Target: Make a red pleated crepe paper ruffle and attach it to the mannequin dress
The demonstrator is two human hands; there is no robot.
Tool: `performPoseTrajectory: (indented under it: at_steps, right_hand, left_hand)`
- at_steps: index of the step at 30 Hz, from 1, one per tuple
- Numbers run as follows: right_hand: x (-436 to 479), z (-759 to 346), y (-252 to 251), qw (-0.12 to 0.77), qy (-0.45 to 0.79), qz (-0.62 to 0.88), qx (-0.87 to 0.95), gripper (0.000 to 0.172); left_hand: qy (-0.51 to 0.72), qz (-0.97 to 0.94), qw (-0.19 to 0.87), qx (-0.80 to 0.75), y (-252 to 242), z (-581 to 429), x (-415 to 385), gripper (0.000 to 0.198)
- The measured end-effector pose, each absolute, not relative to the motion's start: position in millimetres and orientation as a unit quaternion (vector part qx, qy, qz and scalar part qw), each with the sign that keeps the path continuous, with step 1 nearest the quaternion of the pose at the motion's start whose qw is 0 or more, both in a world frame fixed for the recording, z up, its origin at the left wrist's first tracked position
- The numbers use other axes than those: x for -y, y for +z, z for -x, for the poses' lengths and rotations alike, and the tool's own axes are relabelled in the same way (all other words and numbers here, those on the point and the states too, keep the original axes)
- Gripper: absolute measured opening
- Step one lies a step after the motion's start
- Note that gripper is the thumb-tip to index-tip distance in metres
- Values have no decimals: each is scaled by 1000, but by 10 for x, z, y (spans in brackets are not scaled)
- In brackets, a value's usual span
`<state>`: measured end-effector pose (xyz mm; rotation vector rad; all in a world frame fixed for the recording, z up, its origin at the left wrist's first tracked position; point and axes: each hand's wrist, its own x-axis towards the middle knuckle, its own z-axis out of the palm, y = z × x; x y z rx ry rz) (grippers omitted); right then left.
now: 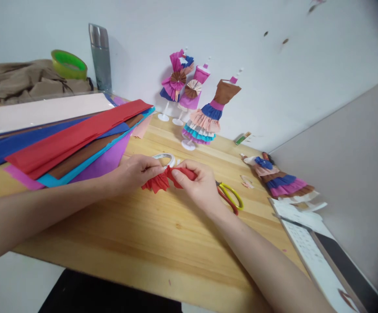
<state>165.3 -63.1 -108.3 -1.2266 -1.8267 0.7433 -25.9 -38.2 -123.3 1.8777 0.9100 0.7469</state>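
Several folded coloured sheets point(78, 134) lie fanned across the left of the worktop point(150, 256), a red one uppermost in the fan; behind them are a brown cloth point(16, 80), a green tape ring point(65, 61) and an upright grey bottle point(101, 61); next, the left hand point(138, 171) pinches the gathered part of a red strip point(158, 182), which spans both hands near the middle; a white tape roll point(172, 161) lies just behind it; the right hand point(197, 180) has its grip closed on the strip's other end; three small dresses point(193, 100) stand beyond; scissors point(231, 205) lie just beside this hand; farther right lies another layered dress point(282, 180).
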Motion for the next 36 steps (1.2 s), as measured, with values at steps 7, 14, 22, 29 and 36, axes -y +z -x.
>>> performPoseTrajectory:
  at_steps: [7,14,22,29,36]
  right_hand:
    - [578,-1673,-1119,394,319,506,698,22]
    - [555,-1673,-1118,388,338,520,682,24]
    - [583,-1667,-1103,382,288,502,720,23]
    - [618,-1658,-1101,392,236,495,739,16]
    - [598,-1671,-1098,404,252,487,732,15]
  left_hand:
    - [292,-764,447,-362,-1189,266,412,43]
    - [287,-766,440,-372,-1210,261,406,40]
    - [277,-771,430,-379,-1171,251,415,39]
    - [290,-771,439,-359,-1232,263,393,40]
    - [287,-768,448,-357,-1220,261,405,40]
